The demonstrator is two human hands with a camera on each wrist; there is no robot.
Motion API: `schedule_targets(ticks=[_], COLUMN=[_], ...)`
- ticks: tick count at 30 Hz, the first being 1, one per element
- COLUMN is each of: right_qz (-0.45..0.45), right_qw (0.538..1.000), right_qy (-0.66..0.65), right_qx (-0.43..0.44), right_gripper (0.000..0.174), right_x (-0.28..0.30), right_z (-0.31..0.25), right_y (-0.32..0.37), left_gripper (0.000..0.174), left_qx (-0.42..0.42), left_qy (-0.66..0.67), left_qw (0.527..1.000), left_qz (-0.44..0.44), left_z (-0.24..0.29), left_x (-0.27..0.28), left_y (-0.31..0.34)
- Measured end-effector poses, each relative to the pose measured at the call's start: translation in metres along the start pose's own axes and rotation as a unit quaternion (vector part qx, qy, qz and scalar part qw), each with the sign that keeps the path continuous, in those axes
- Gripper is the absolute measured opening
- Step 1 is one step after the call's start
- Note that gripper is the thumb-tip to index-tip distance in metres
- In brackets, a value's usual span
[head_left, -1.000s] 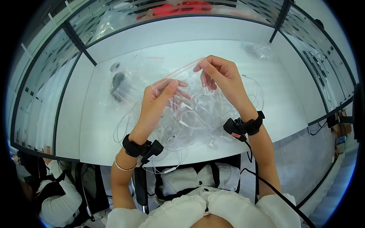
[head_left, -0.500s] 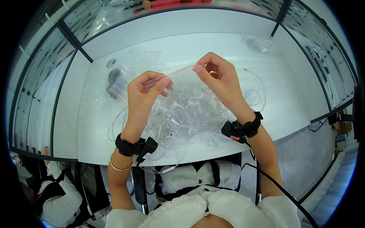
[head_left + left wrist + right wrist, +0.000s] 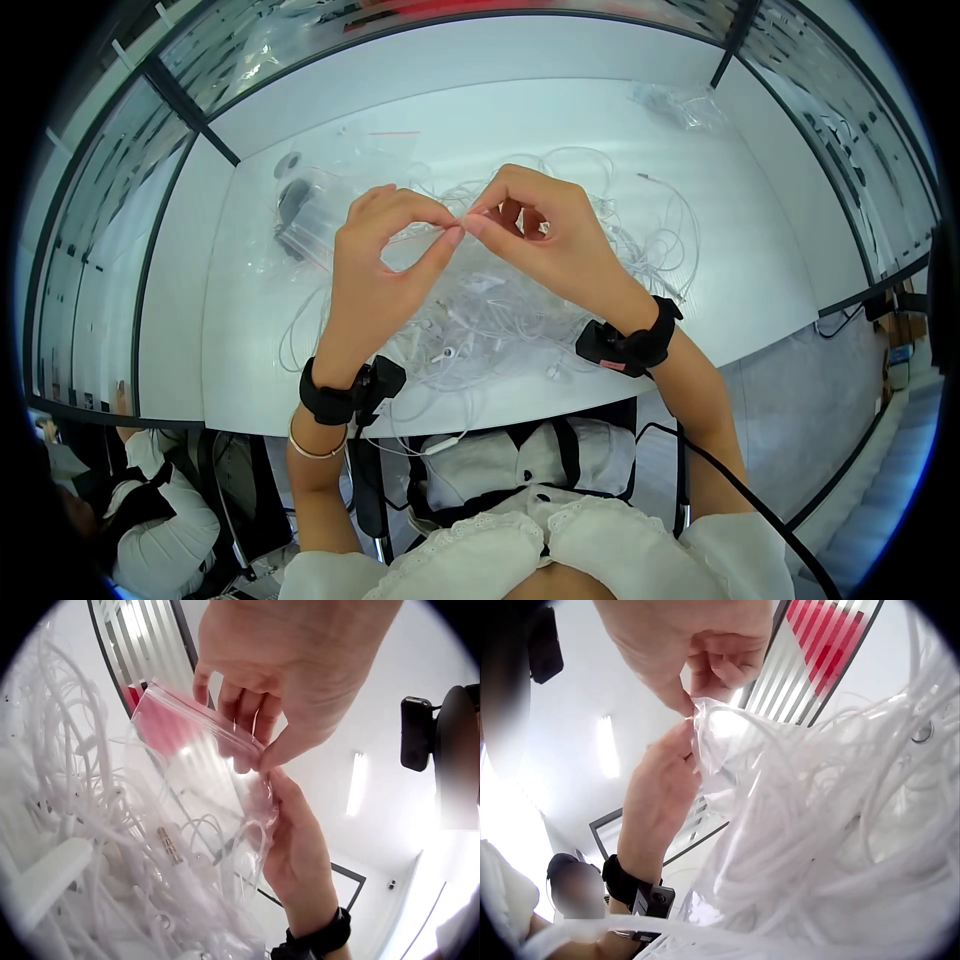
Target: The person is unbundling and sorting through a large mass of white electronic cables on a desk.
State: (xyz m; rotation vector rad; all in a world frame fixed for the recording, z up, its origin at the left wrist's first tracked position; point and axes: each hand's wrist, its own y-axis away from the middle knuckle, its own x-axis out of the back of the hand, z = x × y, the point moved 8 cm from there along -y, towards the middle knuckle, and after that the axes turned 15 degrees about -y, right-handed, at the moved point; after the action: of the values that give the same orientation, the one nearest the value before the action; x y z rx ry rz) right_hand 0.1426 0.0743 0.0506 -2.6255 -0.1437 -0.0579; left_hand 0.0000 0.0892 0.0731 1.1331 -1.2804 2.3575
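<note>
A clear zip bag (image 3: 180, 754) with a reddish seal line hangs between the two hands over the table. Thumb and index finger of the left hand (image 3: 380, 250) pinch its top edge. The right hand (image 3: 555, 235) pinches the same edge, its fingertips right against the left ones, its other fingers curled. In the head view the hands hide much of the bag. Beneath them lies a tangled heap of white wired earphones (image 3: 490, 315), mixed with clear plastic. One metal earphone plug (image 3: 169, 846) shows close up in the left wrist view, overlapping the bag's lower part.
Clear bags (image 3: 325, 215) and a dark round item (image 3: 293, 205) lie at the table's left. Another crumpled clear bag (image 3: 685, 105) sits at the back right. A loose white cable (image 3: 685, 225) curls on the right. Low white panels (image 3: 480, 55) enclose the table (image 3: 750, 290).
The hands came together: the right moved left along the bag's seal until the fingertips met. The left hand shifted left, then its thumb and index finger closed into a pinch.
</note>
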Motion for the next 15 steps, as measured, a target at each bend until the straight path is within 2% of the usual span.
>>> schedule_targets(ticks=[6, 15], right_qz=[0.027, 0.015], right_qw=[1.0, 1.0], right_qy=[-0.006, -0.002], right_qx=[-0.012, 0.022], right_gripper=[0.012, 0.007], right_x=[0.001, 0.0], right_z=[0.003, -0.002], right_y=[0.001, 0.001], left_gripper=[0.007, 0.006], left_qx=[0.061, 0.068], left_qy=[0.094, 0.172], left_qw=[0.993, 0.983], left_qz=[0.027, 0.008], left_z=[-0.014, -0.01], left_x=[-0.005, -0.013], left_y=[0.003, 0.004])
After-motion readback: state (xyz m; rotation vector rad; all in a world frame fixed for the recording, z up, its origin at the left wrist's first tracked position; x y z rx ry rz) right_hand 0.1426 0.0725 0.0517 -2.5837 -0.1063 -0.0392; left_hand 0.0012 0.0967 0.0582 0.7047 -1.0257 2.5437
